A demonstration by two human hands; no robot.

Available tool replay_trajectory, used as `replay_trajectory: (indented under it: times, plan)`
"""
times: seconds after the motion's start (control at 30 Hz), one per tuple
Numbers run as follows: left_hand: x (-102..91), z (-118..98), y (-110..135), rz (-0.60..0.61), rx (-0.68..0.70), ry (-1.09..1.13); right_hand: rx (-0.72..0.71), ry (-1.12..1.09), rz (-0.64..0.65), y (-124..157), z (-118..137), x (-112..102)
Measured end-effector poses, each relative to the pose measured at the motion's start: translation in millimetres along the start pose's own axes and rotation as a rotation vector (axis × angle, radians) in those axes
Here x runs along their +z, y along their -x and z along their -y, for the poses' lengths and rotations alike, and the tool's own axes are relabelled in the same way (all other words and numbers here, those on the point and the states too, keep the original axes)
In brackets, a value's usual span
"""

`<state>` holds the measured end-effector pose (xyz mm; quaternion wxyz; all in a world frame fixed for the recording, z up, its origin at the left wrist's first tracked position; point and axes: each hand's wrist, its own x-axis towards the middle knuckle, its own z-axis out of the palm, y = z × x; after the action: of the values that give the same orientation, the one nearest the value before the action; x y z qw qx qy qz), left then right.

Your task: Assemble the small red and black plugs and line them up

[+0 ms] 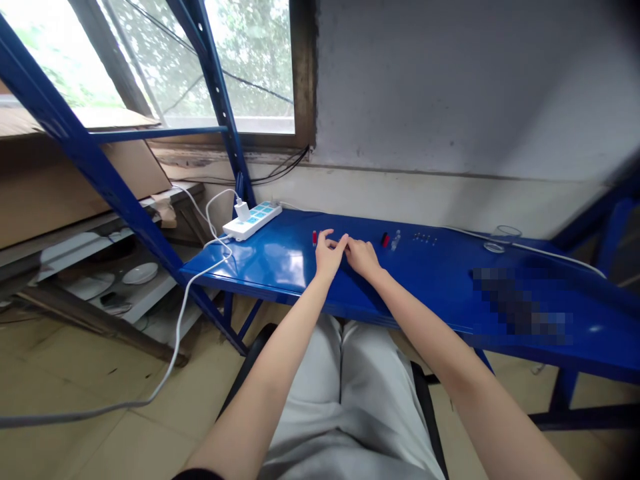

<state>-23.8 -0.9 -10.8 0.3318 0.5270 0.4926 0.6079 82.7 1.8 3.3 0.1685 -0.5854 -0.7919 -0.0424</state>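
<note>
My left hand [329, 255] and my right hand [362, 257] rest close together on the blue metal table [280, 260], fingertips meeting in a pinch over something too small to make out. A small red piece [315, 237] lies just left of my left hand. Another small red and black piece [385, 240] sits right of my right hand, beside a tiny clear part [396, 240]. A cluster of tiny dark dots [425, 237] lies further right.
A white power strip [253, 220] with a plugged charger and white cable stands at the table's left end. Clear rings [503, 237] and a thin cable lie at the right. Blue shelving [100, 167], cardboard and plates stand to the left.
</note>
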Motion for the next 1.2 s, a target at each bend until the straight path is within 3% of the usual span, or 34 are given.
replay_trajectory:
  times: [0.13, 0.27, 0.43, 0.53, 0.67, 0.93, 1.2]
  plan:
    - [2.7, 7, 0, 0.123, 0.072, -0.018, 0.025, 0.010, -0.035, 21, -12, -9]
    - [1.7, 3, 2, 0.223, 0.012, 0.121, 0.062, -0.176, -0.202, 33, -21, -10]
    - [-2.3, -8, 4, 0.318, -0.067, 0.241, 0.268, -0.387, -0.399, 39, -26, -15]
    - [-2.7, -9, 5, 0.372, -0.063, 0.271, 0.322, -0.421, -0.355, 40, -26, -18]
    - [-1.9, -6, 5, 0.423, -0.059, 0.255, 0.278, -0.372, -0.243, 40, -23, -15]
    - [-1.5, -3, 2, 0.452, -0.057, 0.289, 0.198, -0.324, -0.345, 37, -24, -6]
    - [-0.9, -2, 1, 0.426, -0.063, 0.304, 0.202, -0.248, -0.352, 38, -19, -10]
